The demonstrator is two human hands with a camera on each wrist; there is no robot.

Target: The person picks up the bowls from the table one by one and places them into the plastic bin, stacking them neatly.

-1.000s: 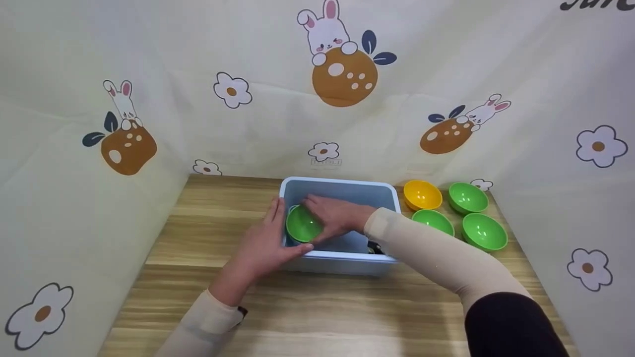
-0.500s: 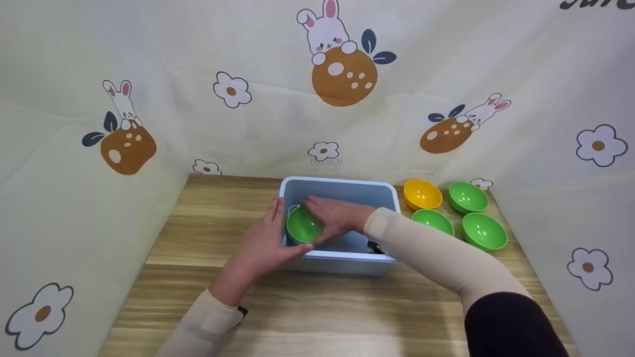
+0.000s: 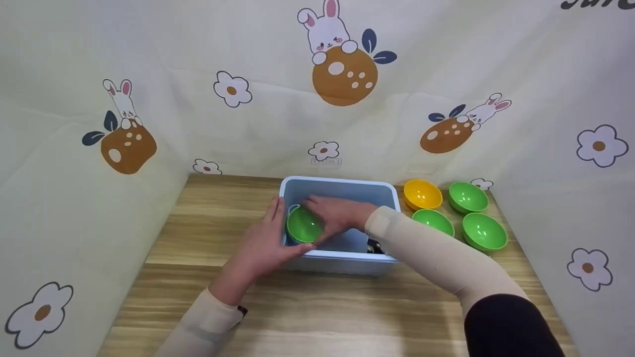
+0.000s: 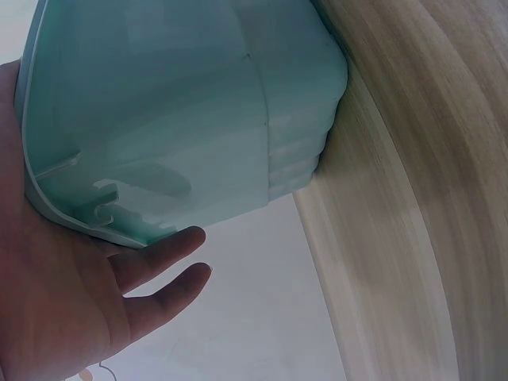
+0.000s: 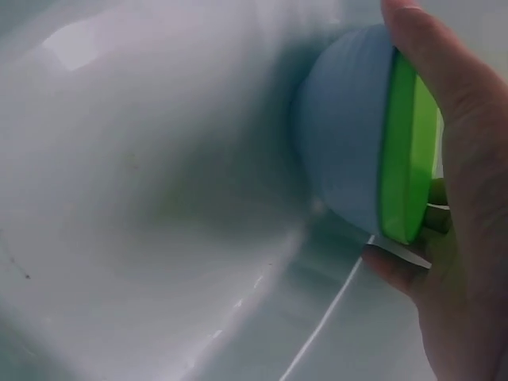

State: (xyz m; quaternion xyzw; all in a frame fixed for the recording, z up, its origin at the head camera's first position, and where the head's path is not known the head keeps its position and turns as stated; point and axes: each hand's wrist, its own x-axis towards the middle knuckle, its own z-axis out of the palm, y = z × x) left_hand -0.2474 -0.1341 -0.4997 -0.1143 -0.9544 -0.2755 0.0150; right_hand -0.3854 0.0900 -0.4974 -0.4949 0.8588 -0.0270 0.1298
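Note:
A green bowl [image 3: 305, 225] sits nested in a light blue bowl [image 5: 341, 127] at the left end of a blue plastic tub [image 3: 342, 255]. My right hand [image 3: 340, 215] reaches into the tub and holds the green bowl at its rim, thumb on one side and fingers on the other. In the right wrist view the green rim stands proud of the blue bowl. My left hand [image 3: 263, 243] rests against the tub's front left corner, thumb along the front rim. Its fingers [image 4: 163, 258] stretch out along the outside, below the rim.
Right of the tub stand an orange bowl [image 3: 422, 195] and several green bowls, such as the front right green bowl [image 3: 484, 231]. A small dark object [image 3: 375, 246] shows inside the tub, partly behind the right sleeve. A patterned cloth [image 3: 268, 124] surrounds the wooden table [image 3: 322, 312].

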